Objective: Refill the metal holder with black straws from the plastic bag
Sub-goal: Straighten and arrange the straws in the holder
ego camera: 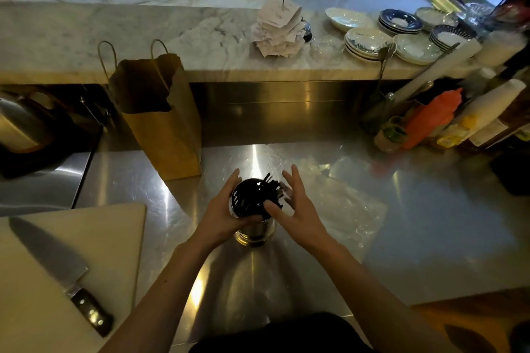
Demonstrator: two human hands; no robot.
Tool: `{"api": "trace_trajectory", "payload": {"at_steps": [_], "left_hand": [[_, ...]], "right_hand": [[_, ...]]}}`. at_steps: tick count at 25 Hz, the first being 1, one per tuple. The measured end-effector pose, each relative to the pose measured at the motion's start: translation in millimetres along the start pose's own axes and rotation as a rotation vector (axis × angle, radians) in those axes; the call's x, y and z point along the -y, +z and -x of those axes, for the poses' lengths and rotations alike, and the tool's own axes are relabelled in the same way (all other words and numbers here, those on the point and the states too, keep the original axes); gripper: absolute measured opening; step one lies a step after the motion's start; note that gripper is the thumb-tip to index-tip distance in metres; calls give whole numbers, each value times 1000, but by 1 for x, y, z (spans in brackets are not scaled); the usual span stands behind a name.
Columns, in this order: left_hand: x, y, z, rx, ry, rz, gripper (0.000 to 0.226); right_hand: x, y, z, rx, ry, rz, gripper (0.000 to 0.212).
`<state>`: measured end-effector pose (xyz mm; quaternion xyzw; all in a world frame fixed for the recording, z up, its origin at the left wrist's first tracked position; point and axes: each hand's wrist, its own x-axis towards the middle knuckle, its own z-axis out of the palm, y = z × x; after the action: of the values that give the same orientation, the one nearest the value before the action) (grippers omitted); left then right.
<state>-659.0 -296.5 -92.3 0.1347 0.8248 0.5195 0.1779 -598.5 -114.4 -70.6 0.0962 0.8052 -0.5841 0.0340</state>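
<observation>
1. Head view: at lower centre of the frame, our left hand [222,213] grasps the metal holder [253,231] packed with black straws [255,195].
2. Our right hand [295,209] is spread, fingers loose beside the straws.
3. The plastic bag [344,206] lies flat, right of the holder.

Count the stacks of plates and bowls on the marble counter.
6, clustered at the counter's right end: cream bowl, blue-rimmed stack, leaf-patterned stack, pale stack, blue bowls, far stack. Others may be hidden behind.
</observation>
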Motion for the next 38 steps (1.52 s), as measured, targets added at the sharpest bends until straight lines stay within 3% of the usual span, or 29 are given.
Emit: {"api": "trace_trajectory", "payload": {"at_steps": [3, 7, 13, 18, 20, 24, 32, 38], "left_hand": [[-1, -5, -8, 62, 17, -116, 111], [-8, -2, -8, 126, 25, -244, 86], [-11, 14, 0, 5, 48, -168, 60], [-8, 21, -3, -159, -59, -97, 44], [-11, 20, 2, -184, -75, -31, 37], [-18, 15, 18, -225, -29, 11, 40], [-27, 8, 38, -406, -5, 21, 33], [-27, 8, 42, -444, -8, 42, 33]], "right_hand": [[-13, -6, 0, 28, 69, -86, 102], [-24, -10, -8, 152, 61, 6, 52], [-7, -8, -17, -23, -43, 87, 26], [-3, -10, -15, 16, -10, -55, 18], [-3, -17, -11, 63, 0, -88, 25], [-7, -17, -11, 83, -16, 58, 38], [2, -5, -11, -64, -122, 244, 16], [24, -8, -16, 42, -196, 448, 20]]}}
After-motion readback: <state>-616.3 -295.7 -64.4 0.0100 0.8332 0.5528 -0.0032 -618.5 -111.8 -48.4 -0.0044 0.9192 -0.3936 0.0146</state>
